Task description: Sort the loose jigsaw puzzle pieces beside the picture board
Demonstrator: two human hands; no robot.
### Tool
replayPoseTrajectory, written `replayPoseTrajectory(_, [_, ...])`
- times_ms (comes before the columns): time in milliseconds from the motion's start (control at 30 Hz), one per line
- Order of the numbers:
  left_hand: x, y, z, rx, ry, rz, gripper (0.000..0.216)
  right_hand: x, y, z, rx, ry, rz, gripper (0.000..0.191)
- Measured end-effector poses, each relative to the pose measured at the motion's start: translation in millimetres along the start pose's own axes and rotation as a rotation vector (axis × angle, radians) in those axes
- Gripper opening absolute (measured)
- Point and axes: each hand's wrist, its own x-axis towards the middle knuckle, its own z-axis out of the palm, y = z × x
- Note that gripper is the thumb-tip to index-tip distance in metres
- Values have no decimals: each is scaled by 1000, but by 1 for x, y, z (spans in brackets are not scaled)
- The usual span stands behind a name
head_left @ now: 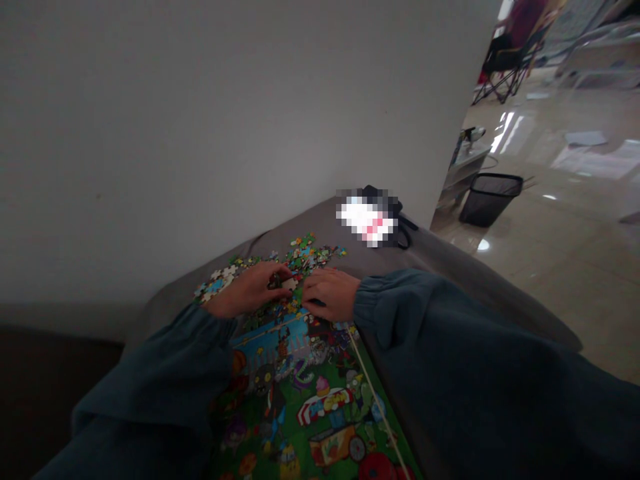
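A large picture puzzle (300,373) of cartoon figures on green lies in front of me, with a light strip along its right side. Beyond its far edge, loose jigsaw pieces (306,253) are heaped on a grey padded surface. My left hand (253,288) is over the pile, thumb and fingers curled around a pale puzzle piece (290,285). Close beside it, my right hand (330,293) is bent down at the puzzle's far edge with its fingers curled. Whatever lies under those fingertips is hidden.
A blurred-out bright object (367,220) and a black strap (405,233) lie at the far corner of the grey surface (440,260). A pale wall (225,120) rises behind. On the tiled floor to the right stand a black wastebasket (493,200) and a folding chair (510,60).
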Motion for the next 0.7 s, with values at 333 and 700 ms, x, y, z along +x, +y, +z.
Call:
replayPoseTrajectory(333, [-5,4,-12,-54,34,-57,39,0,-3,-5,-26,-46,29,24])
replayPoseTrajectory(700, [-12,-34,-16,52,85,-209,50,0,1,5,-43,2,28,20])
